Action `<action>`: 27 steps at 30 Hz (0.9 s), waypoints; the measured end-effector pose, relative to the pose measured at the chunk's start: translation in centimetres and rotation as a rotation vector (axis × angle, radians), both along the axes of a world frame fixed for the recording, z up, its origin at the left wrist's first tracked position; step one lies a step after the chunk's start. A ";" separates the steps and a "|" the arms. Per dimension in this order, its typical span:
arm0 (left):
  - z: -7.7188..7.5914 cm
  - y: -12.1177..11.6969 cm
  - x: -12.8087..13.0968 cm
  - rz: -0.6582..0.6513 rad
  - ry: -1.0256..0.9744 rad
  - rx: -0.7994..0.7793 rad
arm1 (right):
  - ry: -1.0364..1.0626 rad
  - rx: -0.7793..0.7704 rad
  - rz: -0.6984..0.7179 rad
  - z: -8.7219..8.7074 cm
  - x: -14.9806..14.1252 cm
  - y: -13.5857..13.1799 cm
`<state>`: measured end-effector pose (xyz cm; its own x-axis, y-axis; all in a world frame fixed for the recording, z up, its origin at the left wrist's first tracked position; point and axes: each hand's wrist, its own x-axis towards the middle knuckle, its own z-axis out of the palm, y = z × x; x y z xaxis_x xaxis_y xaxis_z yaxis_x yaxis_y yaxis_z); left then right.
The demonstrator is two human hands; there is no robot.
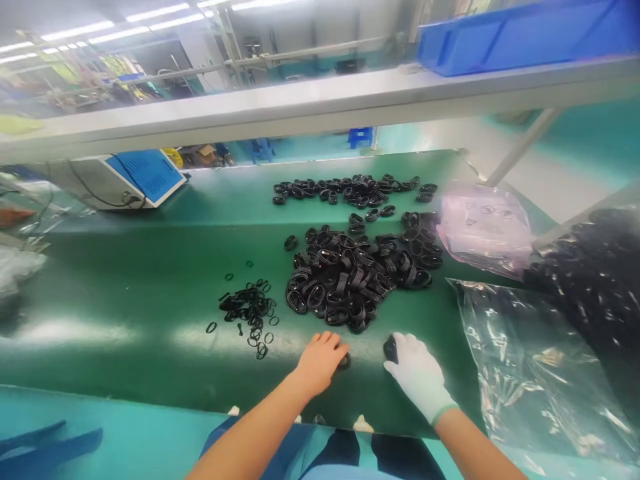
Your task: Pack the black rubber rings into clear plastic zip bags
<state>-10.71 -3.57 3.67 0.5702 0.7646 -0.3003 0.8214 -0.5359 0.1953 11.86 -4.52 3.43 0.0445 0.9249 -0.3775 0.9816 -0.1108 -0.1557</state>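
Observation:
My left hand [321,362], bare, is low over the green mat with its fingers curled on a small black coiled cable [344,361], which it partly hides. In a white glove, my right hand [417,375] grips another black coiled cable [390,349] between thumb and fingers. Just beyond both hands lies a big heap of black coiled cables [345,273]. To the left is a smaller pile of thin black rings, which look like rubber bands [250,307], a few of them scattered around it.
More coiled cables [350,190] lie in a row at the back. A pink plastic bag [485,223] and a clear bag [540,360] are on the right, beside a bag full of dark items [595,280]. A blue-and-white box [143,177] stands back left. Overhead runs a shelf [300,100] bearing a blue bin [525,37].

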 end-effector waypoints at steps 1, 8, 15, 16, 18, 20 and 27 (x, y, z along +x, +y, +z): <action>-0.2 0.0 0.1 0.054 -0.002 -0.014 | -0.006 0.023 0.002 0.4 0.2 0.0; 2.3 1.2 0.0 0.175 -0.159 -0.316 | 0.471 -0.016 0.101 4.0 -1.7 -0.5; 5.3 2.4 0.9 0.345 -0.619 -0.467 | 1.309 -0.497 -0.176 4.1 -4.0 -0.6; 5.0 2.1 0.9 0.401 -0.693 -0.455 | 1.432 -0.560 -0.240 4.0 -3.9 -0.7; 4.1 1.2 1.1 0.442 -0.781 -0.407 | 1.621 -0.641 -0.314 3.7 -3.7 -1.0; 3.3 0.2 1.7 0.432 -0.812 -0.347 | 1.726 -0.667 -0.336 3.6 -3.7 -1.4; 1.6 -1.3 3.6 0.467 -0.823 -0.140 | 1.800 -0.608 -0.354 3.1 -3.8 -2.4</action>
